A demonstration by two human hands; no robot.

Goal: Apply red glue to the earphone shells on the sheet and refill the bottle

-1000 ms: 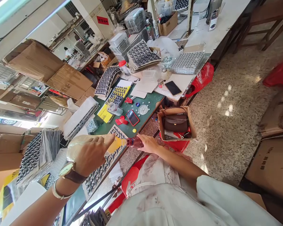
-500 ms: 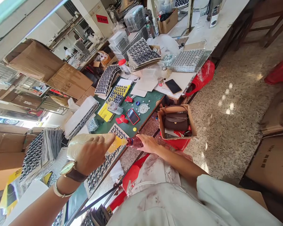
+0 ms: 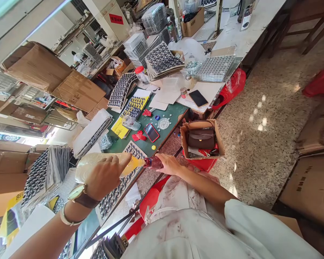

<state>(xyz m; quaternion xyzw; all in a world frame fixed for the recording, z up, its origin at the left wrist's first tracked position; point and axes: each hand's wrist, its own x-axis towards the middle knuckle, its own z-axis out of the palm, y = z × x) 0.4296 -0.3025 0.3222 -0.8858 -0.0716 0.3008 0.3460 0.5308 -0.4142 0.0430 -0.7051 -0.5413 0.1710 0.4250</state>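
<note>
My left hand (image 3: 106, 177) wraps over a large plastic bottle (image 3: 88, 162) with pale yellow contents, which lies nearly level with its orange-tinted neck pointing right. A watch and a bangle are on that wrist. My right hand (image 3: 169, 164) grips a small dark-red bottle (image 3: 154, 163). The two bottle mouths meet; whether liquid passes between them I cannot tell. Below them on the table edge lies a card of curved dark pieces (image 3: 124, 180).
A green tabletop (image 3: 118, 144) holds a red-cased phone (image 3: 151, 132), a clear cup (image 3: 131, 122), a round dish (image 3: 163, 123) and a yellow card (image 3: 120, 127). A cardboard box with a brown bag (image 3: 201, 138) stands right of the table. Stacked cards (image 3: 91, 133) lie left.
The view shifts very slightly. Both hands keep hold of their bottles, with the mouths still together.
</note>
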